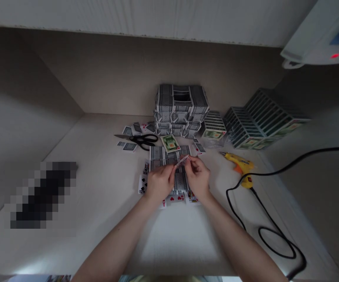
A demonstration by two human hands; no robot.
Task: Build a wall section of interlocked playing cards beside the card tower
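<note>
Between my left hand [161, 181] and my right hand [197, 175] is a playing card [182, 161], seen nearly edge-on. Both hands pinch it by opposite ends. Below them lies a flat panel of grey-backed playing cards [157, 153], with several face-up cards, such as an eight of spades [141, 185], sticking out along its left and front edges. A green card box [170, 143] rests at the panel's far side. Behind it stands a tall block built of folded cards [182, 107], with a dark opening in its top.
Black-handled scissors [141, 139] lie left of the card box among loose cards. A yellow glue gun [240, 165] with a black cord [281, 239] is at the right. Stacked card boxes [263, 121] stand at the back right. A pixelated dark object [43, 196] lies left.
</note>
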